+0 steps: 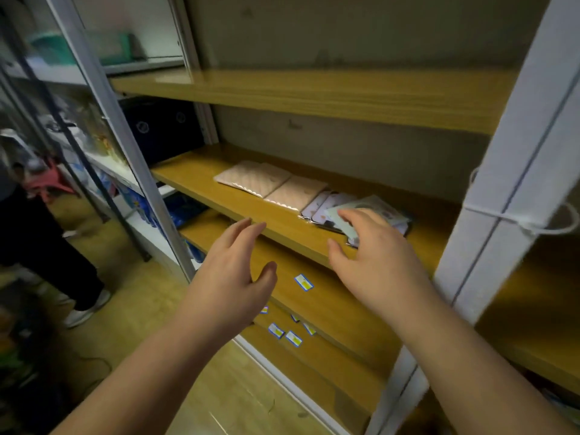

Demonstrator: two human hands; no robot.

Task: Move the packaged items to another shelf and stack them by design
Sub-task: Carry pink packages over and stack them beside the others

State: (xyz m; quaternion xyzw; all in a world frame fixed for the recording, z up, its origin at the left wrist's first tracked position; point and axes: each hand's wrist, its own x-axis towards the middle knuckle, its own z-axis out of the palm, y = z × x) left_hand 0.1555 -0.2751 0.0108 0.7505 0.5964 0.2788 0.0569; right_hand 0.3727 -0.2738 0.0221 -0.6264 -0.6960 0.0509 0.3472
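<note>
On the middle wooden shelf (pixel 219 196) two flat pink quilted packs (pixel 255 178) are seen lying side by side, edges touching, each with a diamond-stitched face. Just to their right a loose heap of clear-wrapped printed packets (pixel 329 206) is noted, overlapping one another; their number cannot be told, as the picture is blurred and the heap is partly covered. The right hand (pixel 373 262) is held over the front of that heap, fingers spread and lightly bent, fingertips at the top packet; whether it is gripped cannot be told. The left hand (pixel 232 271) is held apart in front of the shelf edge, fingers relaxed, nothing in it. On the lower shelves at least five small blue-and-white labels (pixel 303 282) are counted. The top shelf (pixel 314 95) is seen above.
</note>
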